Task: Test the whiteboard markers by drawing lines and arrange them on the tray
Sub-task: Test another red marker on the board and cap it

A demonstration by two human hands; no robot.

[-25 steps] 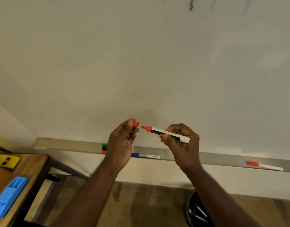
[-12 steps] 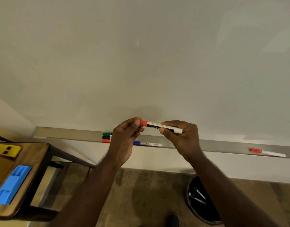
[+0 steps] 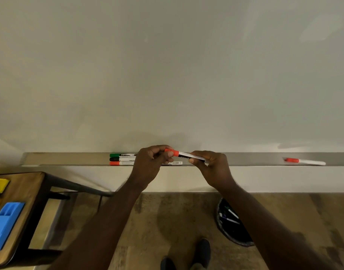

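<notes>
**Red marker capped, heading for the tray**

You are holding the red marker (image 3: 183, 155) level, just above the tray (image 3: 70, 159) that is running along the foot of the whiteboard (image 3: 167, 65). Your left hand (image 3: 150, 166) is pinching the red cap end between curled fingers and thumb, and your right hand (image 3: 212, 166) is gripping the white barrel, fingers wrapped round it. The cap is sitting on the marker, so the testing of this one looks finished and you are probably about to set it down.

On the tray, to the left of your left hand, three markers are lying side by side, caps to the left: a green marker (image 3: 121, 155) nearest the whiteboard, a black marker (image 3: 121, 159) in the middle, and another orange-red marker (image 3: 121, 163) at the tray's front edge. A further white barrel (image 3: 174, 163) is showing on the tray under your hands; your left hand is hiding its cap. Far along the tray to the right, a lone red marker (image 3: 304, 161) is lying at a slant, well apart from the group.

By my reading, you are well into the job: a row is already arranged, the marker in hand needs placing beside it, and the lone one on the right is probably waiting for its test and its place. No drawn lines are showing on the visible part of the whiteboard.
</notes>
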